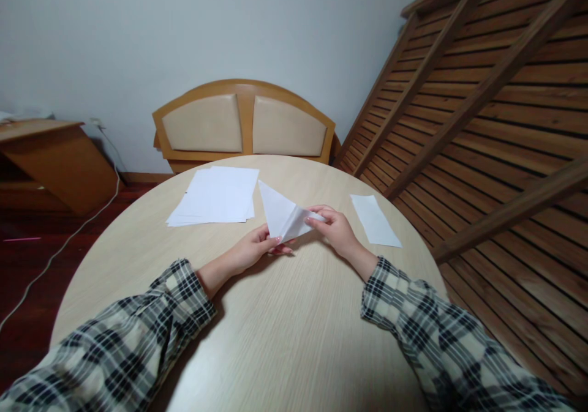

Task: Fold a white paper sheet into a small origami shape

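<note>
A folded sheet of white paper (281, 211) is held between both hands above the middle of the round table. It has a triangular outline, with a crease running up from its lower corner. My left hand (252, 248) pinches that lower corner, thumb on top and fingers underneath. On the other side, my right hand (334, 228) grips the right corner between thumb and fingers, where the paper bends upward. Parts of the fingers of both hands are hidden behind the paper.
A loose stack of white sheets (218, 194) lies at the back left of the round wooden table (285, 338). One white paper strip (375, 221) rests at the right. Beyond stand a padded headboard (248, 118), a slatted wooden frame (496, 106) and a low cabinet (59, 167).
</note>
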